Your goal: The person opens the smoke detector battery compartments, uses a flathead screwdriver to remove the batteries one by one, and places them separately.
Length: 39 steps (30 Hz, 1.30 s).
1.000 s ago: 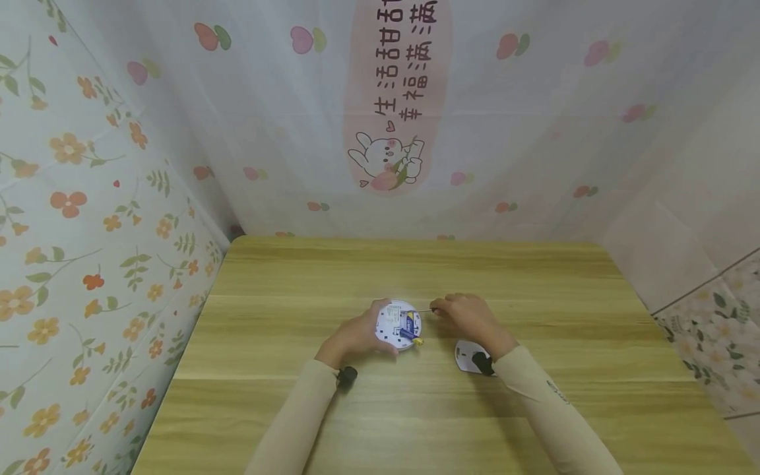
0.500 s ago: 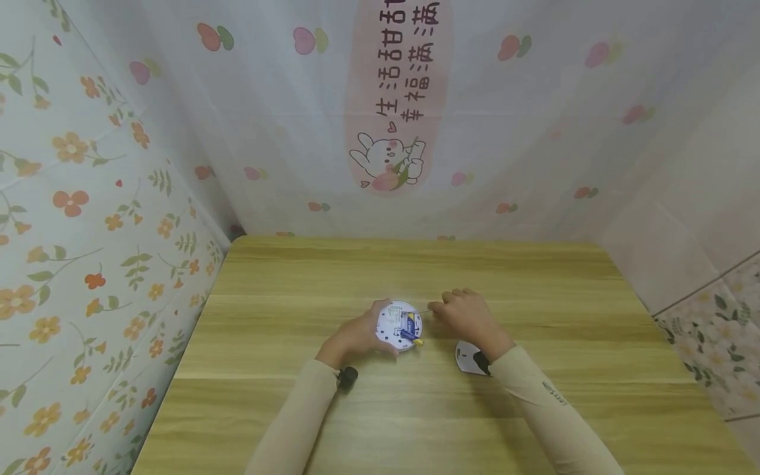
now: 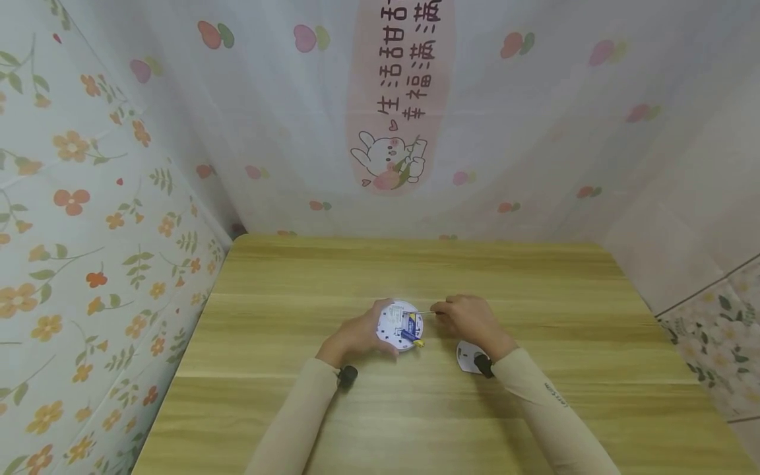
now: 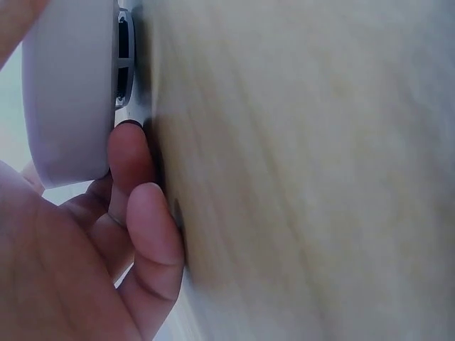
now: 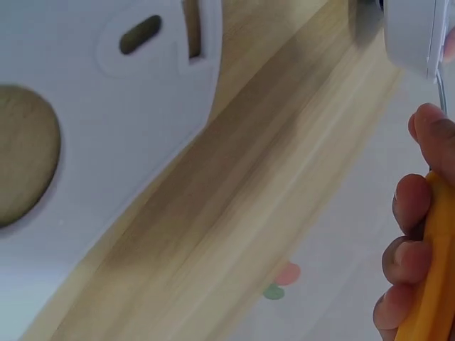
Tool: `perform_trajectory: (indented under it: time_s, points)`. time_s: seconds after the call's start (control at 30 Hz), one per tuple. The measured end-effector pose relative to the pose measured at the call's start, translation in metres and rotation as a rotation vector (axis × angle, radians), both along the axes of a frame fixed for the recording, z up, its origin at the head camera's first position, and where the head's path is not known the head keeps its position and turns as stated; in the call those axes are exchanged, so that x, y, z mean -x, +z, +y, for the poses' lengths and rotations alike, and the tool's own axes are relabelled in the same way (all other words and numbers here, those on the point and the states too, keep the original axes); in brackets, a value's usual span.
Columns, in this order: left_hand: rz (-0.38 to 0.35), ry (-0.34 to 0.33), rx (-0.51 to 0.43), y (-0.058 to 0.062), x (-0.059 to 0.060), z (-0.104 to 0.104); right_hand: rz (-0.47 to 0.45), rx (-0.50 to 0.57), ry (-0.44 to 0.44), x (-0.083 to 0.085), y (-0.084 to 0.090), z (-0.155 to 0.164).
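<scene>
Round device (image 3: 389, 324) over woodgrain table (image 3: 332, 270); flowered curtain (image 3: 107, 264) along left.

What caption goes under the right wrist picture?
A right hand grips an orange-handled tool beside a white device, with a white plate with holes nearby.

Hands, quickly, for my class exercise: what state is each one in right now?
Left hand: holding the round white device by its rim.
Right hand: closed round an orange-handled tool.
</scene>
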State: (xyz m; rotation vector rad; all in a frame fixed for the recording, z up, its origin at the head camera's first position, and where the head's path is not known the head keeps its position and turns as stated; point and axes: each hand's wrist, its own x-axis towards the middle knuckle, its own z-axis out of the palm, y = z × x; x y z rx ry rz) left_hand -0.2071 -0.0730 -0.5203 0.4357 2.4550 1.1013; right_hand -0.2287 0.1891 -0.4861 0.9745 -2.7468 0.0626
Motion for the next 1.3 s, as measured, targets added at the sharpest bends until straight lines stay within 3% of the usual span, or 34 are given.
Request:
perform_trajectory:
  time_s: [0.3,0.47,0.57,0.87,1.3]
  points:
    - [-0.001,-0.018,-0.007,0.000,0.002,0.000,-0.114,0.018,-0.033,0.003,-0.006,0.003]
    - [-0.005,-0.025,-0.007,-0.001,0.002,0.000,-0.132,0.029,-0.037,0.004,-0.008,0.004]
    - [-0.008,-0.024,-0.005,-0.002,0.002,0.000,-0.094,0.013,-0.024,0.005,-0.006,0.003]
    - [-0.043,0.021,-0.023,0.001,0.001,-0.001,0.163,-0.163,0.045,0.001,0.012,-0.007]
    - [-0.049,0.008,-0.030,0.001,0.001,-0.001,0.219,-0.295,0.048,-0.007,0.026,-0.020]
